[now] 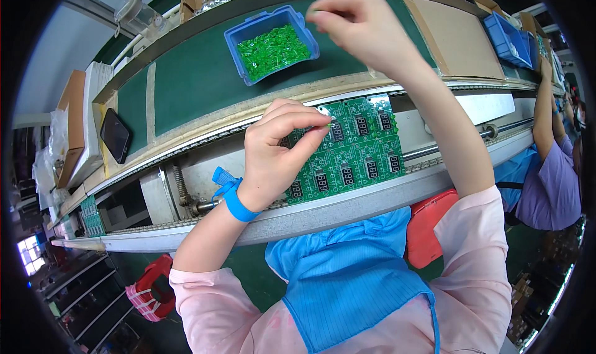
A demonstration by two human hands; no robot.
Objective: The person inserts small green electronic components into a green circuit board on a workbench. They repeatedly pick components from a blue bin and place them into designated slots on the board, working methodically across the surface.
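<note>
A green circuit board panel (pixel 347 158) with several black digit displays lies across the conveyor rails in front of me. Over its upper left part is my left hand (pixel 279 146), thumb and forefinger pinched on a small green component at the board's surface. A blue bin (pixel 233 44) beyond the rail holds a heap of small green components (pixel 273 51) with thin leads. At the bin's right edge, my right hand (pixel 366 28) is raised and closed in a pinch, with a tiny green component at the fingertips. More green components (pixel 393 123) stand along the panel's right edge.
A black phone (pixel 116 135) lies left on the green bench (pixel 192 93). Metal conveyor rails (pixel 248 233) run across in front of my body. At the right, a co-worker's arm (pixel 544 103) reaches toward blue bins (pixel 506 40). Another circuit board (pixel 92 217) sits far left on the rails.
</note>
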